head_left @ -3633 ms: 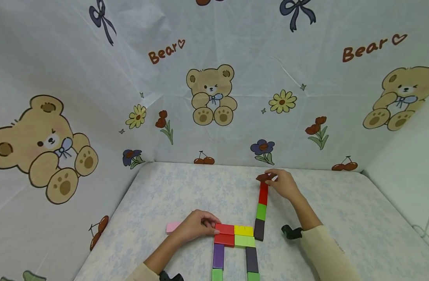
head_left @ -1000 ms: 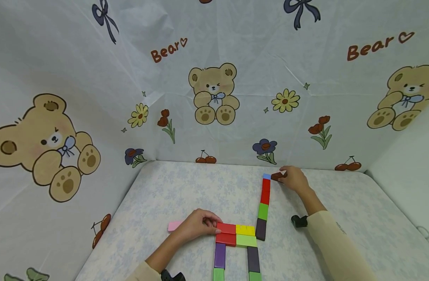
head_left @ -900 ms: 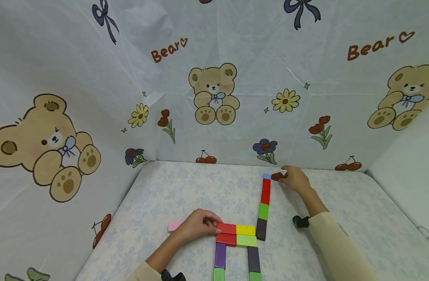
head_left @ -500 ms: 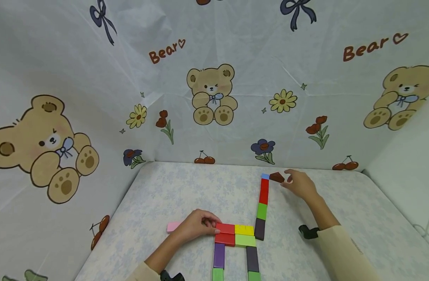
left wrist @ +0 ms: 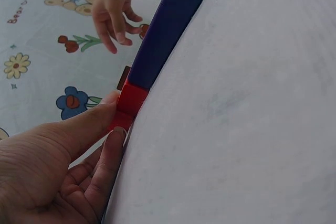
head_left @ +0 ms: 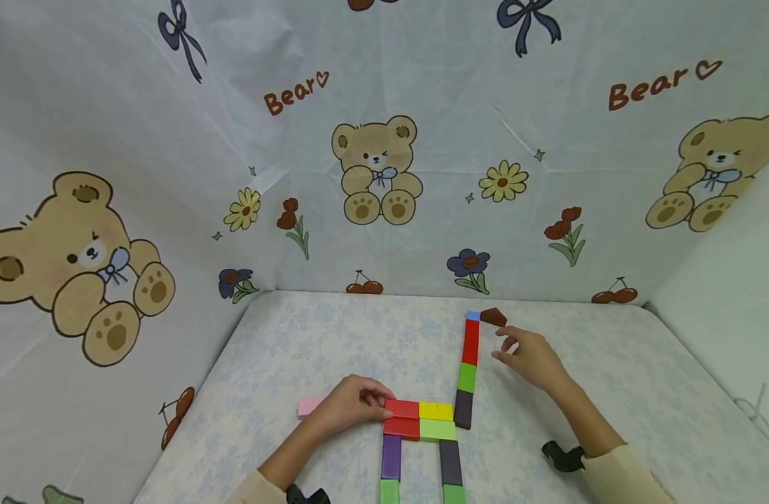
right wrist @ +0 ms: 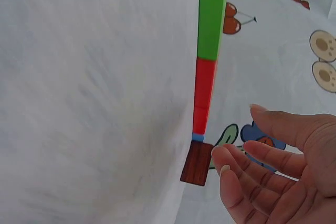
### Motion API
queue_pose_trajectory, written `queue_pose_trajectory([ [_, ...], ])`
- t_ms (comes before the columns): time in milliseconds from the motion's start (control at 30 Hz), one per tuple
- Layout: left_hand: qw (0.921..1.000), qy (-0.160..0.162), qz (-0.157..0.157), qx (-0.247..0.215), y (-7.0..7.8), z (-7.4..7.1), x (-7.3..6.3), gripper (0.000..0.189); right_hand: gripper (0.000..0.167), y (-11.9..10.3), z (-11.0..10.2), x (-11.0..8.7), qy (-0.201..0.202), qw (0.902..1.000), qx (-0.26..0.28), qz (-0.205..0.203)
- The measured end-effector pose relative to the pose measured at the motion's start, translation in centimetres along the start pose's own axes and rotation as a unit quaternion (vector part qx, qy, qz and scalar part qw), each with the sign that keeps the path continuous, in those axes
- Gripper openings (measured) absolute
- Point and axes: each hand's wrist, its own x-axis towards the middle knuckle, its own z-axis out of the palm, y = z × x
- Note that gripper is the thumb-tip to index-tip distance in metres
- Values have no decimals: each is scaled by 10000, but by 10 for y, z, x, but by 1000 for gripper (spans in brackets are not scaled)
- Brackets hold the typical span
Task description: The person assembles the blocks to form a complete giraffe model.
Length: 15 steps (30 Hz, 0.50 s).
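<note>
My left hand [head_left: 353,404] holds the left end of two red blocks, pinching between thumb and finger; the near one [head_left: 401,428] lies against the far one [head_left: 405,409]. In the left wrist view, thumb and fingertip meet the red block [left wrist: 130,99]. My right hand [head_left: 531,355] hovers right of the tall strip, fingers loosely bent with nothing between them. Just beyond its fingertips a brown angular block [head_left: 494,317] lies on the table, beside the small blue block [head_left: 473,316] topping that strip. Below the blue come red [head_left: 470,341], green [head_left: 467,376] and dark [head_left: 463,409] blocks.
A yellow block [head_left: 435,411] and a light green block [head_left: 437,429] adjoin the red ones. Purple [head_left: 391,456] and dark [head_left: 450,462] blocks run toward me, each ending in green. A pink block [head_left: 309,407] shows behind my left hand. A bear-print cloth [head_left: 435,245] walls the table's far edge.
My right hand carried the brown block from the strip's top to the blue block's right side, let go, and drew back toward me. My left hand stays on the red blocks.
</note>
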Motion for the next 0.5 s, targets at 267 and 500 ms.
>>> queue_pose_trajectory([
  [267, 10000, 38, 34, -33, -1, 0, 0, 20, 43, -18, 10, -24, -106, 9998, 171, -72],
  [500, 10000, 21, 17, 17, 2, 0, -1, 20, 36, -33, 17, -41, -341, 9985, 402, -176],
])
